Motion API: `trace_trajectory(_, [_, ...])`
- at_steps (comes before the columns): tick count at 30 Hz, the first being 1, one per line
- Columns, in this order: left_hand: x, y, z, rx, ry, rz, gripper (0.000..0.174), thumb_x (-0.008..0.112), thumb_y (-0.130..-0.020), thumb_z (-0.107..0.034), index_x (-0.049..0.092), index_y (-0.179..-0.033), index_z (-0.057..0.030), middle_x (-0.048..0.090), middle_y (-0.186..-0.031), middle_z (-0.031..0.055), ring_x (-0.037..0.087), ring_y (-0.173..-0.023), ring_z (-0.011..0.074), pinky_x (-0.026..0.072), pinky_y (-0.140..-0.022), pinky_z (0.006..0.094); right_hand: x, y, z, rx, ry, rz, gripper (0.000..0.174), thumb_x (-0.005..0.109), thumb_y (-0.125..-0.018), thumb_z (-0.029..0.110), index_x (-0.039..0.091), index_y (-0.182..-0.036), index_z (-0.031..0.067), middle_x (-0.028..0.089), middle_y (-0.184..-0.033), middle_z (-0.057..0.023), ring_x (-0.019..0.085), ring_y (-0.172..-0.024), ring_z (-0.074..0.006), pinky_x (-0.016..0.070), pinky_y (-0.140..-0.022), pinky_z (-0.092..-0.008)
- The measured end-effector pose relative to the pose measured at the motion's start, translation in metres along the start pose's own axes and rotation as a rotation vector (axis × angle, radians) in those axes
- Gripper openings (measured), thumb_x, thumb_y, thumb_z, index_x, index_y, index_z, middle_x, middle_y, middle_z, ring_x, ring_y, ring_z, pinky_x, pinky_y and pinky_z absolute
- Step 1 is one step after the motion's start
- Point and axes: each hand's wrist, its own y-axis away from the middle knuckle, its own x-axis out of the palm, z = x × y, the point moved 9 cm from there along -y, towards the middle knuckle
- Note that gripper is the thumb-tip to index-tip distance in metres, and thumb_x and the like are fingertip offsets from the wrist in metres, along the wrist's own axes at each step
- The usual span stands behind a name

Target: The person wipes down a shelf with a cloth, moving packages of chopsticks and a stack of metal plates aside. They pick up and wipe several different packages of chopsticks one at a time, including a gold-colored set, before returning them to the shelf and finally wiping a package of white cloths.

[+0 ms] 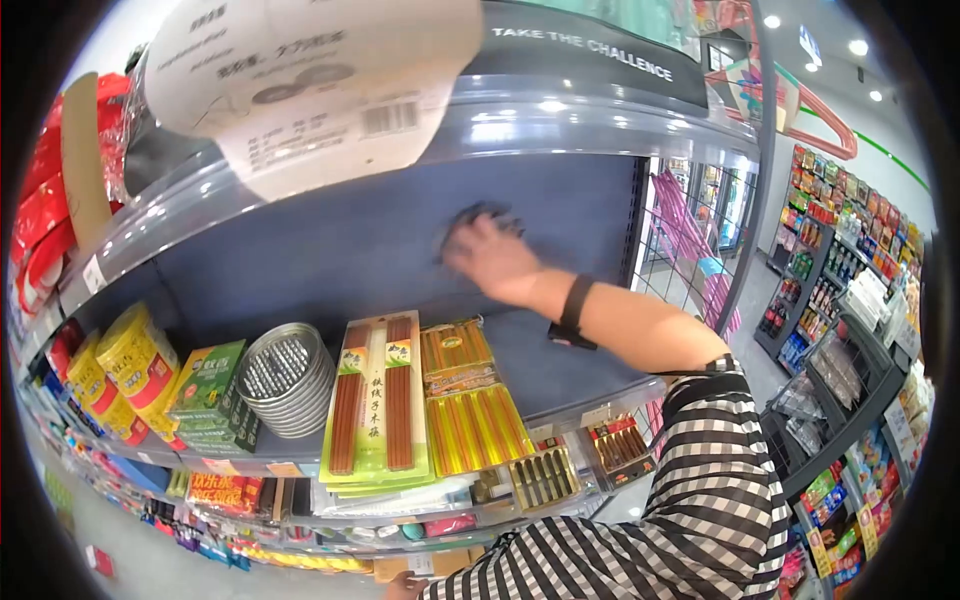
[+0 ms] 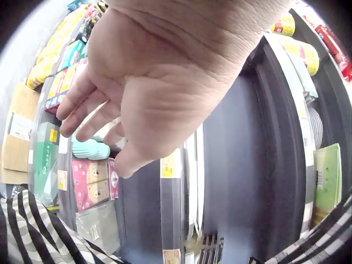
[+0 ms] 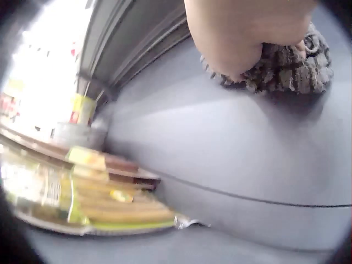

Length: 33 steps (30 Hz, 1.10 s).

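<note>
My right hand is up against the dark back panel of a store shelf, blurred in the head view. It grips a bunched dark grey shaggy cloth that lies against the panel, fingers curled into its folds. At the bottom of the head view a bit of my left hand shows low by the lower shelves. The left wrist view has that left hand with loosely bent fingers and nothing in them, in front of shelves with a pink package and a teal ribbed item.
On the shelf below my right hand stand packs of chopsticks, a stack of round metal tins, green boxes and yellow canisters. A large white hanging card covers the upper left. A wire rack borders the right side.
</note>
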Motion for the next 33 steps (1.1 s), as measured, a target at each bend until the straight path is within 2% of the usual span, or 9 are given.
trace_trajectory(3, [0.022, -0.019, 0.042, -0.016, -0.010, 0.062, 0.048, 0.067, -0.085, -0.026, 0.055, -0.122, 0.0013, 0.065, -0.105, 0.0223, 0.063, -0.096, 0.0294, 0.0507, -0.081, 0.0391, 0.018, 0.024, 0.020, -0.318, -0.025, 0.096, 0.027, 0.056, -0.078, 0.014, 0.067, -0.103, 0.0142, 0.051, -0.117, -0.0063, 0.044, -0.116, -0.0299, 0.0478, -0.089, -0.0433])
trace_trajectory(6, [0.041, -0.015, 0.088, -0.051, 0.004, 0.105, 0.051, 0.068, -0.084, -0.029, 0.055, -0.124, 0.0004, 0.064, -0.107, 0.0238, 0.063, -0.097, 0.0308, 0.0502, -0.083, 0.0402, 0.015, 0.064, -0.017, -0.306, -0.019, 0.192, 0.026, 0.057, -0.078, 0.012, 0.068, -0.101, 0.0159, 0.052, -0.119, -0.0061, 0.045, -0.116, -0.0272, 0.0475, -0.090, -0.0423])
trace_trajectory(12, [0.024, 0.007, 0.122, 0.067, -0.013, -0.059, 0.044, 0.069, -0.083, -0.023, 0.058, -0.118, 0.0030, 0.065, -0.107, 0.0243, 0.064, -0.096, 0.0328, 0.0506, -0.080, 0.0404, -0.044, 0.093, -0.155, 0.347, 0.072, -0.296, 0.044, 0.067, -0.074, 0.013, 0.057, -0.117, 0.0109, 0.054, -0.119, -0.0117, 0.048, -0.111, -0.0356, 0.0412, -0.094, -0.0458])
trace_trajectory(15, [0.008, 0.009, 0.157, -0.147, 0.131, 0.002, 0.049, 0.070, -0.083, -0.032, 0.059, -0.117, 0.0009, 0.064, -0.110, 0.0243, 0.062, -0.101, 0.0362, 0.0499, -0.084, 0.0426, -0.054, 0.084, -0.208, 0.789, -0.173, -0.655, 0.050, 0.070, -0.074, 0.016, 0.054, -0.120, 0.0068, 0.054, -0.121, -0.0143, 0.047, -0.112, -0.0379, 0.0407, -0.094, -0.0466])
trace_trajectory(20, [-0.066, -0.019, 0.154, -0.071, 0.012, -0.059, 0.049, 0.070, -0.082, -0.032, 0.059, -0.117, 0.0006, 0.064, -0.107, 0.0236, 0.062, -0.099, 0.0358, 0.0501, -0.083, 0.0421, -0.061, -0.043, -0.125, 0.600, -0.028, -0.616, 0.026, 0.066, -0.078, 0.020, 0.065, -0.100, 0.0050, 0.064, -0.096, -0.0190, 0.060, -0.093, -0.0362, 0.0472, -0.082, -0.0468])
trace_trajectory(24, [-0.075, -0.041, 0.143, -0.009, -0.010, -0.088, 0.049, 0.070, -0.082, -0.033, 0.060, -0.117, 0.0003, 0.065, -0.105, 0.0230, 0.063, -0.097, 0.0355, 0.0503, -0.082, 0.0418, -0.080, -0.075, 0.012, 0.108, -0.060, -0.835, 0.031, 0.058, -0.081, 0.012, 0.058, -0.110, -0.0009, 0.060, -0.106, -0.0209, 0.057, -0.101, -0.0383, 0.0460, -0.090, -0.0451])
trace_trajectory(26, [-0.066, -0.040, 0.150, 0.000, -0.007, -0.094, 0.050, 0.070, -0.081, -0.033, 0.060, -0.116, 0.0002, 0.065, -0.105, 0.0227, 0.063, -0.096, 0.0353, 0.0503, -0.082, 0.0416, -0.045, -0.099, 0.039, -0.038, -0.357, -0.397, 0.032, 0.057, -0.085, 0.015, 0.057, -0.112, -0.0012, 0.060, -0.109, -0.0215, 0.058, -0.102, -0.0360, 0.0470, -0.090, -0.0439])
trace_trajectory(30, [-0.060, -0.045, 0.143, 0.026, -0.025, -0.107, 0.050, 0.071, -0.081, -0.034, 0.060, -0.116, -0.0001, 0.066, -0.103, 0.0221, 0.063, -0.095, 0.0350, 0.0505, -0.081, 0.0413, -0.052, -0.094, -0.010, 0.346, -1.018, -0.377, 0.027, 0.055, -0.090, 0.020, 0.058, -0.108, 0.0003, 0.061, -0.108, -0.0190, 0.059, -0.100, -0.0301, 0.0495, -0.086, -0.0419])
trace_trajectory(33, [-0.071, -0.050, 0.137, 0.050, -0.086, -0.093, 0.050, 0.071, -0.080, -0.034, 0.060, -0.116, -0.0003, 0.066, -0.101, 0.0217, 0.064, -0.093, 0.0348, 0.0506, -0.080, 0.0411, -0.064, -0.069, -0.058, 0.575, -1.970, -0.569, 0.024, 0.057, -0.090, 0.025, 0.058, -0.102, 0.0046, 0.061, -0.107, -0.0131, 0.060, -0.098, -0.0237, 0.0508, -0.078, -0.0378])
